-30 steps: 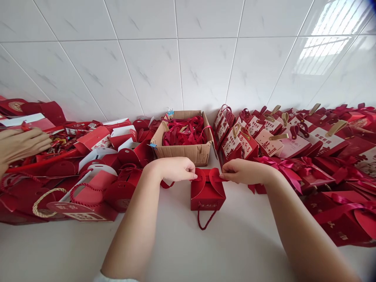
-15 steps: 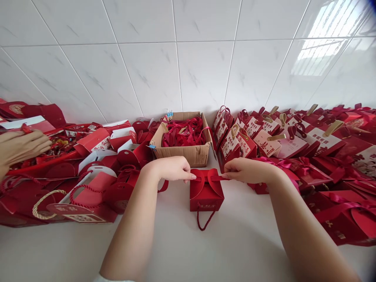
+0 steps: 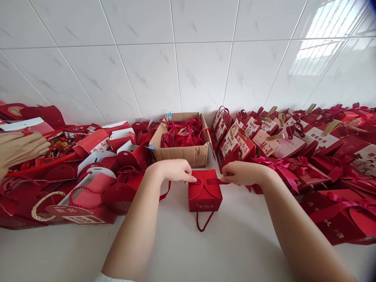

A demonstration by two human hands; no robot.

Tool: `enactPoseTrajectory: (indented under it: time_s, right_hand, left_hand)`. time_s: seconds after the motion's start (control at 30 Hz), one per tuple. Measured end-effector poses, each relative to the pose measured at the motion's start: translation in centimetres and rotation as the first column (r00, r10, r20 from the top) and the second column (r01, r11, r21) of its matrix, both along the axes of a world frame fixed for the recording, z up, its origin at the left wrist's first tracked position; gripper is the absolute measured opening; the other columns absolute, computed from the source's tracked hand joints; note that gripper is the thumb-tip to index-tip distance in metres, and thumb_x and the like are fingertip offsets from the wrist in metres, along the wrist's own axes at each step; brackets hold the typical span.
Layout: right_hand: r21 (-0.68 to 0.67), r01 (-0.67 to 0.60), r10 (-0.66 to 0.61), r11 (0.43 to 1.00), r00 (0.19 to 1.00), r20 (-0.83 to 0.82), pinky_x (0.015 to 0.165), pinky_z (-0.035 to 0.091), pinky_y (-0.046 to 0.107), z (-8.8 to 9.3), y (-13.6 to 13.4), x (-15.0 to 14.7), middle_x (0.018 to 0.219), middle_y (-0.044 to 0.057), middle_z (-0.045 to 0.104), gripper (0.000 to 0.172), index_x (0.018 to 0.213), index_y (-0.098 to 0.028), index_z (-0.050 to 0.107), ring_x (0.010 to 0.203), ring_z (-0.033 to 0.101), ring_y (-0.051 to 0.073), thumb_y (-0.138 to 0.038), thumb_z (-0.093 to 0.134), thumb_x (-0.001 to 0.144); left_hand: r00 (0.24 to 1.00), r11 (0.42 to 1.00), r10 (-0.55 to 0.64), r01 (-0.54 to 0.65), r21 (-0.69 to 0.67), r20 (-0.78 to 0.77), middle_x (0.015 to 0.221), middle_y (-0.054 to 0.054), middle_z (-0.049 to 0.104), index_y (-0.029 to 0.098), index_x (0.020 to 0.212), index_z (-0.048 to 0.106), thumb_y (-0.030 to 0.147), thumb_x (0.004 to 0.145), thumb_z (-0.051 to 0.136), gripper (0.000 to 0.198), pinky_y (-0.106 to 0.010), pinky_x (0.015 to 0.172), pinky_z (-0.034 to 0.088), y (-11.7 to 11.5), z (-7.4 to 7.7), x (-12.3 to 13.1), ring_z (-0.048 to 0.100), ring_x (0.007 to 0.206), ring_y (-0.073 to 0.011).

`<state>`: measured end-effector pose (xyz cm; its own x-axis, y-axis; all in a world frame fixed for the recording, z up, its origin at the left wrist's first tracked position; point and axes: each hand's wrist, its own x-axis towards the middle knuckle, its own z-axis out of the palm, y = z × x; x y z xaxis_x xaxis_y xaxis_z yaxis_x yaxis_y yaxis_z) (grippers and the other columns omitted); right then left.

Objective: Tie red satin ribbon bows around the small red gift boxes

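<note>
Head view: a small red gift box [image 3: 205, 194] stands upright on the white table [image 3: 229, 243], centred in front of the person, just nearer than an open cardboard carton [image 3: 182, 153] filled with loose red ribbons and apart from it. A red ribbon [image 3: 214, 181] lies across the box top. The left hand [image 3: 173, 171] pinches the ribbon at the left edge of the top, fingers [image 3: 191, 179] drawn together on it. The right hand [image 3: 243, 173] pinches the other end at the right edge, its fingers likewise closed narrow on the ribbon. The ribbon's long axis runs left to right, parallel to the tiled wall. The box is near cubic, with no marked long axis. Its curved top flaps meet under the ribbon, and its printed front face is turned toward the person, with a red cord loop [image 3: 204, 222] hanging from that face onto the table. Judgement: the box is thin card, light and easily dented, so it is best taken by the side walls near the base rather than by the flaps. The ribbon is soft, limp and probably smooth, so it needs a firm pinch close to the box. Finished boxes with handles [image 3: 266, 143] crowd the table to the right. Open and flat red boxes [image 3: 94, 184] are piled to the left, where another person's hand [image 3: 20, 148] rests among them, well apart from the work.
</note>
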<state>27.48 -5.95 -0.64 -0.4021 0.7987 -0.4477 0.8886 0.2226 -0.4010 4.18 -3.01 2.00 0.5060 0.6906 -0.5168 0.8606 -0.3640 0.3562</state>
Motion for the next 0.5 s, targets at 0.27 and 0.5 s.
enactPoseTrajectory:
  time_s: [0.27, 0.5]
  right_hand:
    - [0.05, -0.01, 0.011, 0.999, 1.0, -0.025, 0.047, 0.035, 0.028, 0.3, -0.1, 0.6, 0.061, 0.003, 0.058, 0.031, 0.063, -0.02, 0.05, 0.052, 0.049, 0.015, -0.045, 0.048, 0.081]
    - [0.104, 0.109, -0.088, 0.989, 0.977, -0.192, 0.053, 0.039, 0.027, 2.0, -1.0, 2.5, 0.073, 0.004, 0.062, 0.03, 0.076, -0.019, 0.062, 0.062, 0.054, 0.016, -0.048, 0.054, 0.078]
  left_hand:
    - [0.999, 0.999, 0.052, -0.052, 0.009, -0.002, 0.054, 0.002, 0.036, 0.019, 0.062, 0.057, 0.061, 0.07, 0.052, 0.044, -0.025, 0.044, 0.021, 0.2, 0.4, -1.3, 0.029, 0.046, -0.0103]
    - [0.955, 0.937, 0.171, -0.234, 0.259, 0.243, 0.055, 0.003, 0.036, 0.019, 0.062, 0.045, 0.059, 0.077, 0.046, 0.043, -0.024, 0.048, 0.023, -1.9, 3.1, -4.1, 0.032, 0.049, -0.0103]
